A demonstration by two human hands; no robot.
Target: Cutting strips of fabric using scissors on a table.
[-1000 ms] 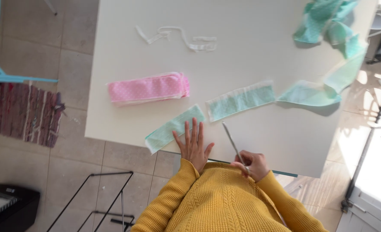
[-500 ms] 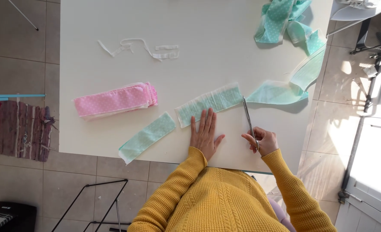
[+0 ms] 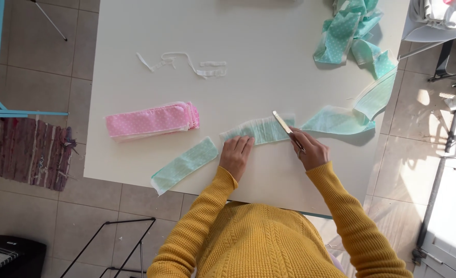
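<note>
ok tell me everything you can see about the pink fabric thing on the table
The pink fabric strip looks like soft cloth with small white dots, folded over itself into a long flat stack, its layered ends showing at the right. A whitish edge shows along its lower side. It lies nearly level on the white table, tilted slightly, left of the mint pieces. Neither hand touches it.

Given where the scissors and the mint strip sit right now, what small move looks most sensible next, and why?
Probably close the scissors across the mint strip: the right hand has the blades at its right end, and the left hand presses the strip flat.
</note>
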